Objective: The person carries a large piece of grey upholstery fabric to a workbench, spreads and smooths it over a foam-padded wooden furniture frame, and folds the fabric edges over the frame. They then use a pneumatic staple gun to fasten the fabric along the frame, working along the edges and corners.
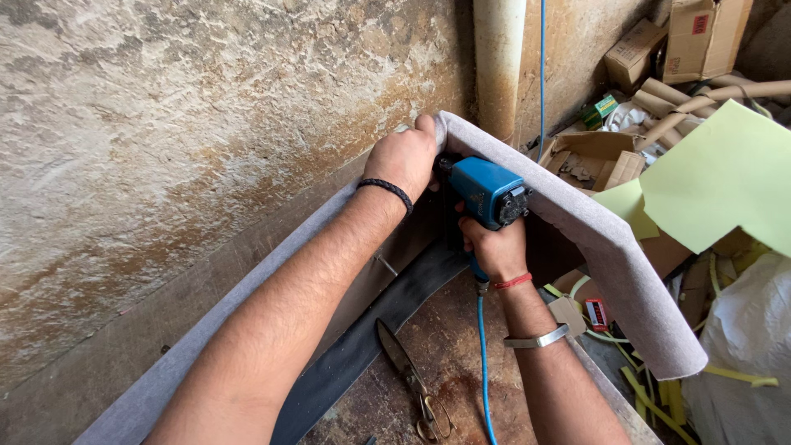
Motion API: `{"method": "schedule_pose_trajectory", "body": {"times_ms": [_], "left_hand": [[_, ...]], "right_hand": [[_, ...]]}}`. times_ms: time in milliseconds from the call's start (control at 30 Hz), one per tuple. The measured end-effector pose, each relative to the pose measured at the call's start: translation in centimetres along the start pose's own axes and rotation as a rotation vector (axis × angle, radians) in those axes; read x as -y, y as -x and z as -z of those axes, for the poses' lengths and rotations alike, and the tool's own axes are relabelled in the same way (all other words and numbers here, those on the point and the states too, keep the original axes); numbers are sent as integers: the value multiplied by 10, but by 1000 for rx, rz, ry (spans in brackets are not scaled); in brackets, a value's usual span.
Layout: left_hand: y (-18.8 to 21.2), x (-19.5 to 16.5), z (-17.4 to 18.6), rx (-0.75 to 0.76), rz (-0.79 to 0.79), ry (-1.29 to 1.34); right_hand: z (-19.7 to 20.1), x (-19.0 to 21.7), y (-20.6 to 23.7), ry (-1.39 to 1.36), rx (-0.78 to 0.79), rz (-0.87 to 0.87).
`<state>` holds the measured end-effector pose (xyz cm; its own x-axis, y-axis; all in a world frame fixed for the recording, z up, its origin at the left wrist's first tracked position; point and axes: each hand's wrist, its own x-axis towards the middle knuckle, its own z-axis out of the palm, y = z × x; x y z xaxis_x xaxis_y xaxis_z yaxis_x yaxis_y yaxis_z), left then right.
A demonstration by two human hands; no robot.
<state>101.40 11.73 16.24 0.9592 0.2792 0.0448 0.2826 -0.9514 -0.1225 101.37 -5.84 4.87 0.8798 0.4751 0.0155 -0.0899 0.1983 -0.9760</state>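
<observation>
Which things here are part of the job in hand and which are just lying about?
In use: left hand pressing grey fabric at the corner; right hand holding blue air stapler with hose.
Lying about: scissors, cardboard boxes, green foam, white bag.

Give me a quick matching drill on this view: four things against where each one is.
1 blue pneumatic staple gun
2 long metal scissors
3 grey fabric-covered panel edge
4 pale green foam sheet

a lying on the rusty board
b over the scrap pile at right
c gripped by right hand
d pressed by left hand

1-c, 2-a, 3-d, 4-b
</observation>
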Motion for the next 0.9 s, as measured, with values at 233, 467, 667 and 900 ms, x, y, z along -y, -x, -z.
{"method": "schedule_pose_trajectory", "body": {"times_ms": [233, 467, 667, 900], "left_hand": [[-6, 7, -8, -37, -87, -22], [38, 36, -2, -122, -262, 78], [61, 41, 9, -36, -216, 54], [62, 39, 18, 16, -276, 79]], "right_hand": [[-1, 0, 39, 294, 119, 489], [-19, 28, 46, 968, -73, 585], [-39, 33, 47, 1098, -194, 569], [-50, 42, 47, 1180, -236, 455]]}}
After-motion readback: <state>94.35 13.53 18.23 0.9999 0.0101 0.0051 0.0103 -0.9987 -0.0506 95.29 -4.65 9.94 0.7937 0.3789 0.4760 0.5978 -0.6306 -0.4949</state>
